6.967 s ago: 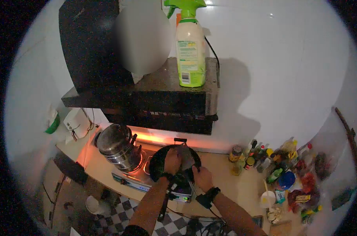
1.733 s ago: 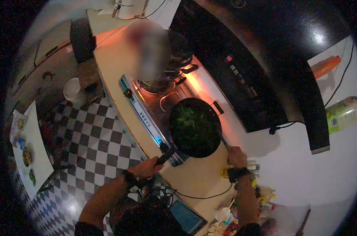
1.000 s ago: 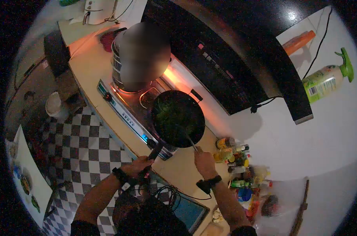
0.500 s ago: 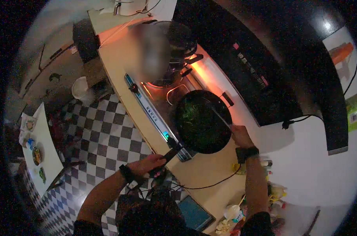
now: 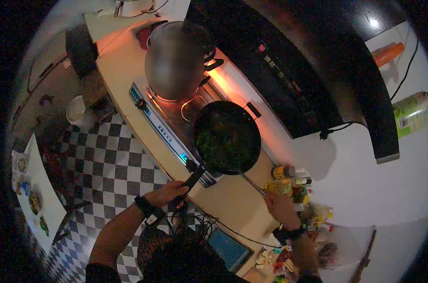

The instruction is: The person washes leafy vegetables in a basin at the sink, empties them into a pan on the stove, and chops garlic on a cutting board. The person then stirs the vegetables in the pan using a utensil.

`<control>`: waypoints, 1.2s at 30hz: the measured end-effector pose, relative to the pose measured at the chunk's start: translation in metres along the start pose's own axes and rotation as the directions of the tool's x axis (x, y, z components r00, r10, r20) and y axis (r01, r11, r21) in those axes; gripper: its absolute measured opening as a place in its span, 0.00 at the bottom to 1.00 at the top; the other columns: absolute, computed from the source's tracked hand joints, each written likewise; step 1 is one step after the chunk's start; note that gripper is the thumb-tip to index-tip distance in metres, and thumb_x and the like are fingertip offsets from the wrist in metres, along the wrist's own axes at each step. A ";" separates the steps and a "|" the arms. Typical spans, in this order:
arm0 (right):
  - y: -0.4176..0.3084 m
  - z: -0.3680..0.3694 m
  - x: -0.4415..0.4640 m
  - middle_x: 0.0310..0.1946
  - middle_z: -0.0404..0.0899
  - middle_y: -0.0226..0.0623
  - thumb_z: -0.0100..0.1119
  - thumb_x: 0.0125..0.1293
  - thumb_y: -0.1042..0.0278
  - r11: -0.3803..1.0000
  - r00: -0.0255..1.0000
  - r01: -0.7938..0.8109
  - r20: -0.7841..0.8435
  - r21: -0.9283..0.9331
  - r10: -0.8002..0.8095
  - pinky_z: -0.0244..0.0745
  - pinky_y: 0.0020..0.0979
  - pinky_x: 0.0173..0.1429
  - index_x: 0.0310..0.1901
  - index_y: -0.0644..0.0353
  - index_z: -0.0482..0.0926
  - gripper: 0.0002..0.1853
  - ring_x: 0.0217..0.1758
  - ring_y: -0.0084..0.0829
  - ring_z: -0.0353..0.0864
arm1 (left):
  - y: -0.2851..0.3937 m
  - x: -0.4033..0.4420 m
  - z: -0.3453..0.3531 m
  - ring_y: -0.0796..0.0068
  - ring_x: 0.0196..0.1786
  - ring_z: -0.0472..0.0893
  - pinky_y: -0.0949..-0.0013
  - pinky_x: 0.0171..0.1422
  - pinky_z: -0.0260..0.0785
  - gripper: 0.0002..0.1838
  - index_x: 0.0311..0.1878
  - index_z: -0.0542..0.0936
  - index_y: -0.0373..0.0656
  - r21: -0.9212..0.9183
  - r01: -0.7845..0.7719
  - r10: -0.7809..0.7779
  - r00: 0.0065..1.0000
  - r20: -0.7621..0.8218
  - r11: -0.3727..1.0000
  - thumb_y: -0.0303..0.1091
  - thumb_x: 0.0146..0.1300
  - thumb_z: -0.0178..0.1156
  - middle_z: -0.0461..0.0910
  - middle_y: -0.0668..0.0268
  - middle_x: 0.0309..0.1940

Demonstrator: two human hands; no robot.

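A black wok with dark leafy greens inside sits over the near burner of the stove. My left hand is closed around the wok's long black handle. My right hand grips the end of a long-handled cooking utensil. Its shaft crosses the wok's rim, and its head is lost in the dark of the pan, so I cannot tell whether it is a spatula or a ladle.
A round pot, blurred, stands on the far burner beside glowing light. Along the wall to the right are several bottles and jars. The dark range hood hangs over the back. A cable crosses the counter.
My right hand has drawn back toward me and down from the wok's right side, bringing the utensil's shaft over the near rim. My left hand stays on the handle. The whole view has shifted.
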State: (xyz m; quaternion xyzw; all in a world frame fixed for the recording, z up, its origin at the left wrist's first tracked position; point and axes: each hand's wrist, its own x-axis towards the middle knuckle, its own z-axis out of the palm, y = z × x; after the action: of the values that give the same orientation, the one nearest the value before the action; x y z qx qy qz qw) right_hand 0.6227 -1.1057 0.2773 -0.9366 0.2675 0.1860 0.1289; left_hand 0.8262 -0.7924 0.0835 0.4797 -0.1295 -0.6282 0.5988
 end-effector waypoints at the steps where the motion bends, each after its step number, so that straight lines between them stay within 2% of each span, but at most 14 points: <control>1: 0.005 0.025 0.005 0.25 0.81 0.50 0.55 0.73 0.63 1.000 1.000 -0.002 0.003 -0.001 0.002 0.77 0.47 0.32 0.54 0.60 0.82 0.14 0.28 0.48 0.84 | -0.006 0.002 -0.002 0.81 0.32 0.78 0.71 0.39 0.74 0.22 0.53 0.75 0.40 -0.003 0.002 -0.002 1.000 0.002 1.000 0.53 0.76 0.55 0.78 0.71 0.34; 3: 0.025 0.091 0.033 0.25 0.82 0.49 0.55 0.73 0.62 0.959 0.927 0.138 -0.308 -0.249 -0.214 0.78 0.47 0.33 0.53 0.62 0.82 0.15 0.28 0.49 0.84 | -0.020 0.009 -0.005 0.80 0.33 0.78 0.71 0.39 0.75 0.22 0.53 0.75 0.40 0.031 -0.064 0.064 0.998 0.015 0.997 0.52 0.77 0.55 0.78 0.70 0.36; 7: 0.000 0.090 0.074 0.28 0.83 0.52 0.53 0.75 0.59 0.957 0.967 0.031 -0.232 -0.289 -0.102 0.80 0.46 0.37 0.59 0.61 0.79 0.18 0.32 0.50 0.85 | -0.002 0.001 0.003 0.80 0.33 0.78 0.71 0.40 0.75 0.21 0.53 0.75 0.40 0.188 -0.032 0.029 0.999 0.016 0.982 0.51 0.77 0.55 0.78 0.69 0.36; 9: -0.009 0.046 0.059 0.30 0.83 0.52 0.51 0.76 0.59 0.977 0.982 -0.099 -0.177 -0.190 0.065 0.80 0.44 0.40 0.62 0.60 0.77 0.20 0.34 0.50 0.85 | -0.021 0.016 -0.013 0.80 0.34 0.78 0.72 0.41 0.75 0.21 0.52 0.75 0.39 0.053 -0.098 0.090 0.986 0.139 0.994 0.51 0.77 0.55 0.78 0.69 0.35; 13: -0.026 -0.003 0.058 0.32 0.84 0.52 0.48 0.78 0.58 0.959 0.962 -0.273 -0.029 -0.073 0.271 0.80 0.42 0.45 0.68 0.58 0.73 0.22 0.38 0.50 0.85 | -0.012 0.004 0.000 0.80 0.33 0.78 0.71 0.39 0.75 0.20 0.52 0.75 0.38 -0.023 -0.069 0.069 0.997 -0.026 0.997 0.49 0.77 0.55 0.78 0.69 0.34; 15: -0.027 0.003 0.096 0.32 0.83 0.53 0.49 0.77 0.58 0.999 0.963 -0.007 -0.270 -0.032 -0.002 0.80 0.44 0.42 0.63 0.58 0.77 0.20 0.36 0.51 0.84 | -0.017 0.010 -0.004 0.80 0.32 0.78 0.71 0.37 0.75 0.19 0.52 0.75 0.38 0.135 -0.019 0.028 0.998 -0.060 0.991 0.48 0.78 0.55 0.77 0.69 0.33; 18: -0.028 0.017 0.136 0.32 0.83 0.54 0.51 0.76 0.59 0.925 0.717 0.371 -0.605 -0.088 -0.345 0.80 0.49 0.37 0.55 0.57 0.83 0.17 0.32 0.53 0.83 | -0.016 0.011 -0.003 0.79 0.31 0.78 0.71 0.35 0.75 0.19 0.53 0.74 0.38 0.036 -0.015 0.015 1.000 -0.006 0.999 0.47 0.78 0.55 0.76 0.70 0.33; 19: -0.031 0.021 0.132 0.32 0.83 0.54 0.51 0.76 0.59 0.929 0.719 0.360 -0.610 -0.084 -0.333 0.80 0.49 0.37 0.55 0.57 0.83 0.17 0.32 0.53 0.83 | -0.012 0.010 -0.002 0.79 0.31 0.78 0.71 0.35 0.75 0.19 0.53 0.74 0.38 0.044 -0.010 0.010 1.000 0.004 0.999 0.47 0.78 0.55 0.76 0.70 0.33; 21: -0.036 0.030 0.119 0.29 0.82 0.55 0.52 0.75 0.59 0.924 0.900 0.154 -0.336 -0.351 -0.278 0.77 0.53 0.32 0.57 0.58 0.81 0.17 0.28 0.55 0.82 | -0.006 0.006 0.001 0.80 0.31 0.78 0.71 0.36 0.75 0.19 0.54 0.73 0.39 0.020 0.005 -0.004 1.000 -0.008 1.000 0.47 0.78 0.55 0.75 0.69 0.33; 25: -0.011 0.053 0.059 0.29 0.82 0.55 0.50 0.76 0.57 0.959 0.921 0.175 -0.308 -0.222 -0.239 0.77 0.53 0.32 0.58 0.59 0.80 0.19 0.28 0.56 0.82 | -0.005 0.006 -0.004 0.79 0.32 0.78 0.71 0.36 0.75 0.19 0.55 0.72 0.39 -0.007 -0.006 0.007 0.999 0.042 1.000 0.48 0.78 0.55 0.75 0.69 0.33; 28: -0.003 0.074 0.052 0.31 0.83 0.56 0.49 0.76 0.55 0.963 0.981 -0.104 -0.187 -0.248 0.058 0.78 0.53 0.32 0.57 0.59 0.80 0.20 0.30 0.57 0.83 | -0.008 0.002 -0.004 0.79 0.32 0.79 0.70 0.36 0.76 0.20 0.55 0.72 0.38 0.145 -0.005 -0.002 0.999 0.047 0.989 0.48 0.77 0.55 0.75 0.68 0.34; 30: -0.004 0.083 0.061 0.32 0.83 0.57 0.48 0.77 0.54 0.960 0.972 0.008 -0.224 -0.279 -0.073 0.78 0.52 0.33 0.59 0.59 0.80 0.21 0.31 0.57 0.83 | -0.017 0.010 -0.011 0.79 0.33 0.79 0.70 0.37 0.76 0.22 0.55 0.72 0.38 -0.017 -0.019 0.020 0.997 0.071 1.000 0.50 0.76 0.56 0.75 0.68 0.34; 34: 0.018 0.049 0.024 0.30 0.82 0.56 0.49 0.76 0.54 0.985 0.939 0.108 -0.310 -0.136 -0.146 0.77 0.52 0.31 0.61 0.58 0.79 0.21 0.31 0.56 0.83 | -0.017 0.012 -0.013 0.78 0.33 0.79 0.70 0.37 0.76 0.24 0.55 0.72 0.38 0.066 -0.026 0.024 0.999 0.028 0.998 0.52 0.76 0.57 0.76 0.68 0.35; 36: 0.031 0.051 0.035 0.28 0.82 0.55 0.50 0.76 0.56 0.943 0.873 0.106 -0.426 -0.314 -0.239 0.76 0.51 0.30 0.63 0.57 0.78 0.21 0.29 0.56 0.83 | -0.030 0.020 -0.023 0.78 0.34 0.79 0.70 0.37 0.77 0.25 0.55 0.72 0.38 0.114 0.006 -0.015 0.997 0.072 0.993 0.53 0.75 0.57 0.76 0.68 0.35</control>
State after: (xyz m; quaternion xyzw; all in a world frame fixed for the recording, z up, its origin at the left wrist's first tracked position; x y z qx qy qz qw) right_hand 0.6188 -1.1298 0.2127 -0.9827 0.1756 -0.0164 -0.0558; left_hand 0.8277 -0.7930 0.0409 0.4905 -0.1844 -0.6400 0.5619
